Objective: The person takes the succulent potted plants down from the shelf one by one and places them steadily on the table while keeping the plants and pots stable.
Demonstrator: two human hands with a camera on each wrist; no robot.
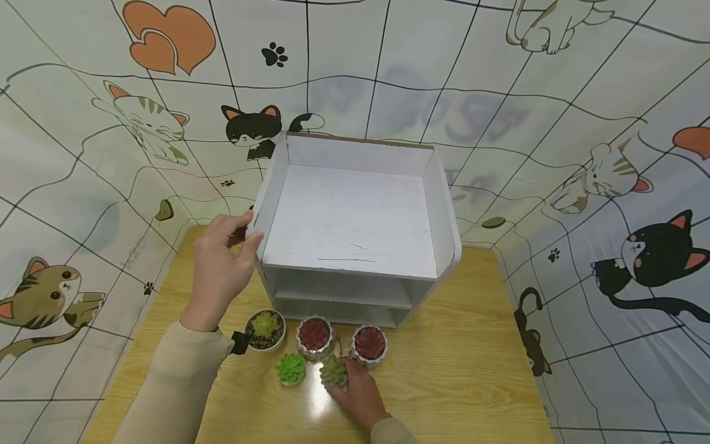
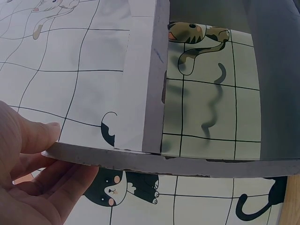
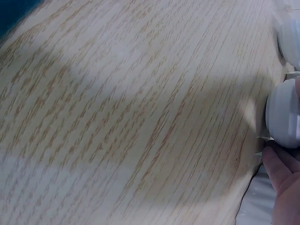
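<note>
My left hand (image 1: 220, 274) pinches the edge of the left side panel of a white two-tier shelf (image 1: 355, 216), thumb on one face and fingers on the other. The left wrist view shows that panel's worn edge (image 2: 187, 166) between thumb and fingers. In front of the shelf, my right hand (image 1: 363, 398) grips a small potted pale green succulent (image 1: 333, 372). Its white pot (image 3: 281, 115) shows at the right edge of the right wrist view, fingertips at its side. Close by stand two dark red succulents (image 1: 314, 335) in scalloped pots and a bright green succulent (image 1: 291, 368).
A yellow-green succulent in a round white pot (image 1: 266, 330) stands near my left sleeve (image 1: 177, 382). Everything rests on a wooden table (image 1: 460, 370). Cloth walls printed with cats (image 1: 252, 126) and grid lines enclose its back and sides.
</note>
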